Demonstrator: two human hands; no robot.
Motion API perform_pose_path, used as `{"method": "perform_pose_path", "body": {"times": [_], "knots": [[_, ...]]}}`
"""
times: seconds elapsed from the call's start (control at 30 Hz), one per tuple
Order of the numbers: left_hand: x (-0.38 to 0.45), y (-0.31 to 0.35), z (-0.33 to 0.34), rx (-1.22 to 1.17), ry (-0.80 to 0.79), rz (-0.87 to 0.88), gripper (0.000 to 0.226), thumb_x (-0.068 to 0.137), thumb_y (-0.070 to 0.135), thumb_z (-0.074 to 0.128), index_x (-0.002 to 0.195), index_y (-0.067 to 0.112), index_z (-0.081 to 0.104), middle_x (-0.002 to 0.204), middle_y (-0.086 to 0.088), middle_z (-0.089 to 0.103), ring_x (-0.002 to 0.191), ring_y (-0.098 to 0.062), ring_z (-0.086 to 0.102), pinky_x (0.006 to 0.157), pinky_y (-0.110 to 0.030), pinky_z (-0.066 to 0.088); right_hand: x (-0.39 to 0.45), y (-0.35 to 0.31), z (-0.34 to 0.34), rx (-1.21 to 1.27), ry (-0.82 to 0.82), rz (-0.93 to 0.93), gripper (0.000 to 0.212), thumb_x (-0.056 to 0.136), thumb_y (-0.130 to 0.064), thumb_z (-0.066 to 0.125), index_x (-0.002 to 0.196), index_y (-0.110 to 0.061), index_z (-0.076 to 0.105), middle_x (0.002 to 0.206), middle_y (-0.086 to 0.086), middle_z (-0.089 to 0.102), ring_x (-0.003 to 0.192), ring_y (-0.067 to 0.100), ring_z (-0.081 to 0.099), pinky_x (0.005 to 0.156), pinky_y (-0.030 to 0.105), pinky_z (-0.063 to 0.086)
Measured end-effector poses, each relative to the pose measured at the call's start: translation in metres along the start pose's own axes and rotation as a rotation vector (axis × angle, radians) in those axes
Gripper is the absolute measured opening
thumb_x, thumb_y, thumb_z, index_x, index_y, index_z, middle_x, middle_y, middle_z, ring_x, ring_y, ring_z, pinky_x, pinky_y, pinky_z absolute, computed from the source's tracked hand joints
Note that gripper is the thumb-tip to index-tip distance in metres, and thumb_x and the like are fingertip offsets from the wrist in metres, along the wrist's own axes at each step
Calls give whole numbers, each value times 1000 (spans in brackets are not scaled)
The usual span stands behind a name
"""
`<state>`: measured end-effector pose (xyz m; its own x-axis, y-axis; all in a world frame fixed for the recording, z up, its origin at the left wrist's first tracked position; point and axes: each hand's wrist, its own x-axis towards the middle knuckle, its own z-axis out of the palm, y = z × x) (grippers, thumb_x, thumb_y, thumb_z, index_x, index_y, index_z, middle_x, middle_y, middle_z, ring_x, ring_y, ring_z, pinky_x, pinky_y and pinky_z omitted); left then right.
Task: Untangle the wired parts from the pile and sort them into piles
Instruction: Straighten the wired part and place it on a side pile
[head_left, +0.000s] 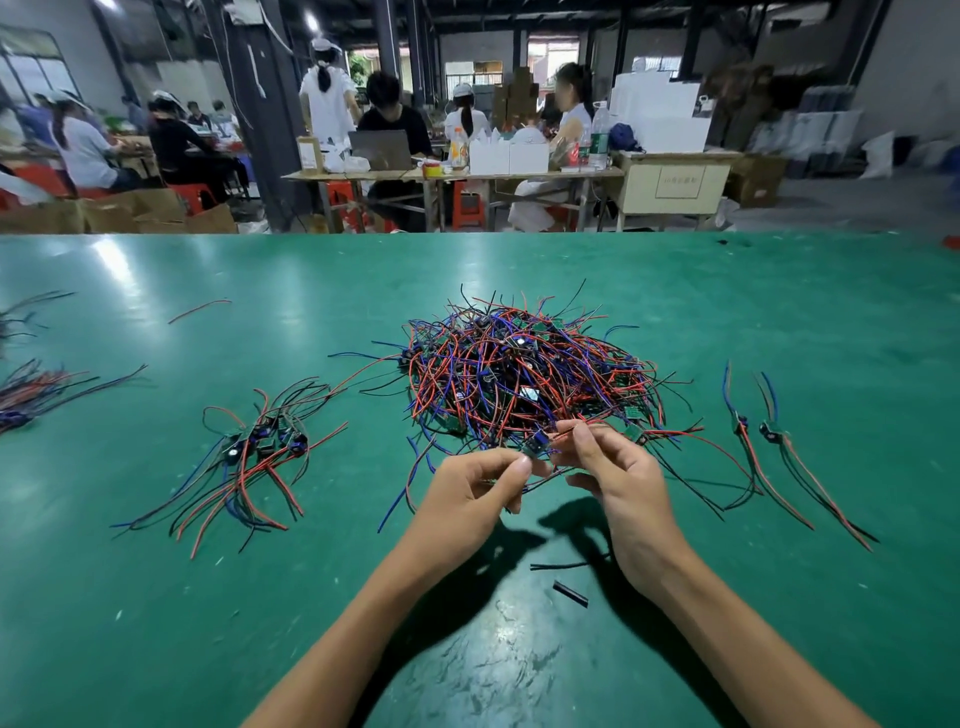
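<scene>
While both hands work at the near edge of the tangled pile (524, 374) on the green counter (156, 597), the left hand (475, 491) pinches a small wired part (535, 444) at its fingertips and the right hand (610, 467) pinches wires just beside it. A sorted pile (260, 447) lies to the left, and two separated parts (763, 441) lie to the right. Two black scraps (569, 592) rest between the forearms.
</scene>
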<state>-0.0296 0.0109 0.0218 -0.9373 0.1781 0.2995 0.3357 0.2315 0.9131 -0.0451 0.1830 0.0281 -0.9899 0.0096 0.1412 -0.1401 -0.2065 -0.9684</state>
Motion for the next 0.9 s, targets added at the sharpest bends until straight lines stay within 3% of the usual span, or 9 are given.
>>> {"method": "perform_pose_path", "body": {"times": [0.2, 0.3, 0.4, 0.5, 0.57, 0.63, 0.77, 0.9], "knots": [[-1, -10, -8, 259, 86, 76, 16, 98, 37, 63, 91, 28, 75, 68, 12, 67, 55, 0, 51, 57, -13, 36, 1, -1, -2, 39, 213, -65, 10, 94, -16, 69, 90, -13, 77, 82, 6, 78, 69, 13, 71, 60, 19, 55], [1, -13, -15, 380, 120, 157, 9, 95, 29, 68, 98, 28, 76, 86, 19, 72, 77, -4, 66, 65, -17, 45, 4, -3, -4, 104, 284, -31, 7, 96, -11, 65, 97, -8, 71, 79, 5, 77, 72, 15, 74, 59, 21, 58], [2, -12, -17, 408, 110, 205, 12, 95, 18, 69, 104, 22, 77, 91, 16, 72, 78, -5, 66, 66, -19, 47, 7, -5, -6, 232, 304, 28, 7, 101, -10, 59, 101, -7, 65, 74, 3, 75, 69, 23, 76, 54, 23, 58], [1, -6, -13, 223, 80, 91, 13, 94, 17, 70, 104, 23, 77, 88, 11, 74, 59, 5, 59, 57, -8, 40, 10, -6, -8, 303, 296, 51, 7, 103, -9, 53, 100, -9, 60, 72, 6, 74, 68, 26, 76, 53, 24, 58], [-1, -1, -15, -33, -9, -76, 15, 93, 21, 72, 106, 27, 75, 91, 2, 76, 44, -4, 54, 41, -14, 38, 11, -7, -11, 365, 265, 88, 11, 104, -8, 49, 100, -11, 59, 72, 9, 75, 66, 24, 75, 56, 25, 59], [-3, 2, -20, -179, -122, -188, 20, 93, 23, 73, 113, 27, 72, 101, -5, 76, 42, -11, 52, 35, -17, 36, 12, -8, -14, 385, 250, 107, 14, 104, -7, 48, 100, -12, 60, 74, 10, 75, 65, 22, 74, 58, 25, 59], [-4, 7, -26, -212, -172, -222, 26, 94, 18, 69, 120, 17, 68, 104, -10, 77, 51, -17, 62, 46, -21, 47, 16, -8, -17, 246, 318, 33, 14, 103, -7, 51, 97, -13, 63, 65, 4, 66, 56, 18, 70, 51, 22, 55], [-2, 9, -19, -195, -29, -243, 26, 101, 27, 55, 113, 8, 69, 92, -13, 78, 68, -25, 73, 60, -24, 51, 19, -7, -18, 130, 267, 50, 11, 100, -10, 58, 92, -13, 65, 62, 3, 57, 55, 21, 63, 45, 20, 51]]}}
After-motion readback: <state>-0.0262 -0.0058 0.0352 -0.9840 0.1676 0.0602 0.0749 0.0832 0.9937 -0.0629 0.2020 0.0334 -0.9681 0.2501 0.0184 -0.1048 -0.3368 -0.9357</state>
